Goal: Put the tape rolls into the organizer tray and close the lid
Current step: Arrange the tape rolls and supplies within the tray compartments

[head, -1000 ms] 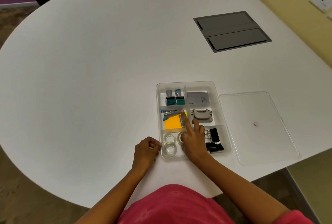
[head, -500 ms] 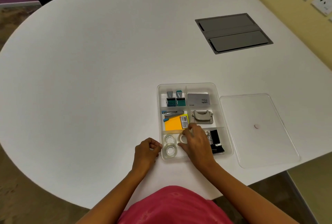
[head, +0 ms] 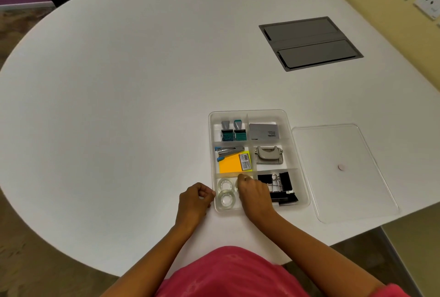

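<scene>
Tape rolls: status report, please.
Left hand fisted beside tray. Right hand curled over third roll, grip unclear. Two rolls in near-left compartment. Lid off, right of tray; nothing blocking.

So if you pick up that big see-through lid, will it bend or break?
The lid looks like thin clear plastic, so it is probably light and may flex a little. It lies flat on the table with a smooth face, so it could be slippery; lifting it by an edge seems easiest.
</scene>
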Motion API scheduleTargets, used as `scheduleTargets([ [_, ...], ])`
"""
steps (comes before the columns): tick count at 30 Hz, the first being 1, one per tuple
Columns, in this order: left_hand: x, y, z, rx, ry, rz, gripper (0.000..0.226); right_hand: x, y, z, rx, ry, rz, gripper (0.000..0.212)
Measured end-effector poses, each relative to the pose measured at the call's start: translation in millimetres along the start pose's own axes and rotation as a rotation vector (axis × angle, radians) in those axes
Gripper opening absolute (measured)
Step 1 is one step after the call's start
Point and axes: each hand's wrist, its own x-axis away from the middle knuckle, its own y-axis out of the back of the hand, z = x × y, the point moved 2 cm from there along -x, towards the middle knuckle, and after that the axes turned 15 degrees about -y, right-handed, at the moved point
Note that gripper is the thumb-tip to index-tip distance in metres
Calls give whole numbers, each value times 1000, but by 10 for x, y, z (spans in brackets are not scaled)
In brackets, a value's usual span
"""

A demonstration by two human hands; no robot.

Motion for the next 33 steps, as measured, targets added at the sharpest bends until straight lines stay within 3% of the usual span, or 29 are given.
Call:
scheduleTargets([
  [11,-3,0,29,-8,-11,-1,19,-27,-49,-12,1,-3,-26,35],
  [14,-7,-2,35,-3,-4,0,16,38,16,-30,-14,9,-102,39],
  [16,-9,-1,41,-7,1,3,15,102,85,-35,3,124,-180,43],
  [19,-17,-4,42,-19,8,8,10,156,137,-24,44,460,-238,47],
  [23,-28,-1,31,-48,18,16,8,47,69,-6,268,797,-127,28],
  [29,-16,1,26,-47,29,15,16,-87,20,-20,362,774,-130,15],
  [33,-20,-6,29,-50,42,13,19,-112,-23,-12,293,763,-168,13],
])
